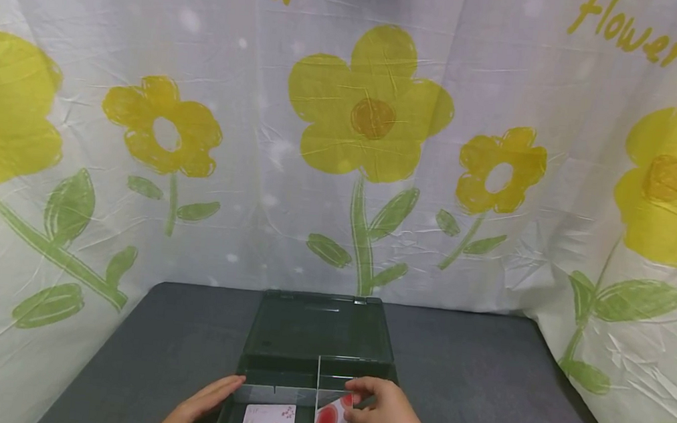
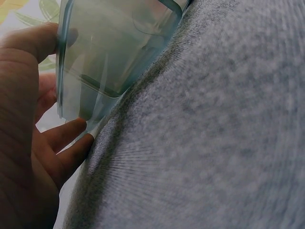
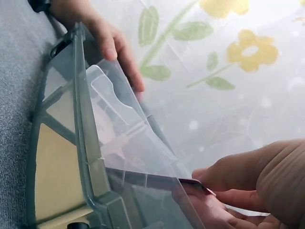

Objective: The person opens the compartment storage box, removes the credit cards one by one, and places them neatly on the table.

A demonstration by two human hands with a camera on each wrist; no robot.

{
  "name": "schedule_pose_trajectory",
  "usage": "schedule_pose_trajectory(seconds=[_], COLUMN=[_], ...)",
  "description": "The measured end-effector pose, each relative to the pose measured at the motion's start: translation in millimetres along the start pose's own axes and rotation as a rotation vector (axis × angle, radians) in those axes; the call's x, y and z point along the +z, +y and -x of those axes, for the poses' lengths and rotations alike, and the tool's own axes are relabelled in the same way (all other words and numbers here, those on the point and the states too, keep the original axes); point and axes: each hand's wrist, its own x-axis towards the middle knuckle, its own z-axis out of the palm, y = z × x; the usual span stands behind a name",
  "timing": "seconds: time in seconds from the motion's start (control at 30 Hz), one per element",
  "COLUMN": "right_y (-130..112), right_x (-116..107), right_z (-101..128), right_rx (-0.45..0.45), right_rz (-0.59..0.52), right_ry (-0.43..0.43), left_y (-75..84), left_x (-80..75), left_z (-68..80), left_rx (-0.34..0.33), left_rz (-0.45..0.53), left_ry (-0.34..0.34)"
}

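From the head view: a clear box (image 1: 313,364) with its lid folded open toward the flowered curtain (image 1: 369,140), standing on the grey desk (image 1: 480,385) near its front edge. Inside, thin clear dividers splitting the box into compartments. Left hand (image 1: 200,408) laid against the box's left wall, fingers fairly straight and pressed flat on the plastic, not curled round anything. Right hand (image 1: 383,417) at the right front compartment, fingers and thumb pinching a card with a red round pattern (image 1: 333,421), held tilted and partly lowered into that compartment. A second, pale card (image 1: 268,420) lying flat in the left front compartment, just beside the divider.

From the left wrist view: left hand (image 2: 28,119) close up, thumb and fingers (image 2: 71,148) straight along the outer wall of the box (image 2: 100,62), touching it; box corner resting on the grey desk (image 2: 214,133). Cards not visible here.

From the right wrist view: right hand (image 3: 257,186) low in the corner, fingers (image 3: 224,174) closed on the thin edge of the red card (image 3: 190,183), seen edge-on through the box wall (image 3: 90,157). Left hand (image 3: 107,45) beyond, resting on the far side of the box, the curtain (image 3: 228,57) behind.
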Motion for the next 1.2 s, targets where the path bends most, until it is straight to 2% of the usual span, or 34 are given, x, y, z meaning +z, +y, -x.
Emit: schedule_pose_trajectory(seconds=[0.1,0.23,0.47,0.53,0.7,1.2], right_y=[1,-2,-9,-10,-13,-28], right_x=[-2,-10,-23,-27,-37,-72], right_z=[-1,0,3,4,5,21], right_rx=[0.01,0.031,0.098,0.107,0.116,0.081], right_rz=[-0.046,-0.094,-0.18,-0.199,-0.212,-0.248], right_ry=[-0.008,-0.014,0.004,0.003,0.015,0.048], left_y=[-0.2,-2.6,-1.1,-1.2,-1.4,-0.9], left_x=[0.5,1.3,0.9,0.6,0.4,2.0], left_z=[-0.2,0.2,0.2,0.5,0.4,1.3], left_rx=[-0.028,-0.02,-0.065,-0.049,0.004,-0.048], left_rz=[-0.014,-0.031,0.02,0.02,-0.006,-0.025], left_ry=[0.005,0.013,0.001,-0.006,-0.002,0.003])
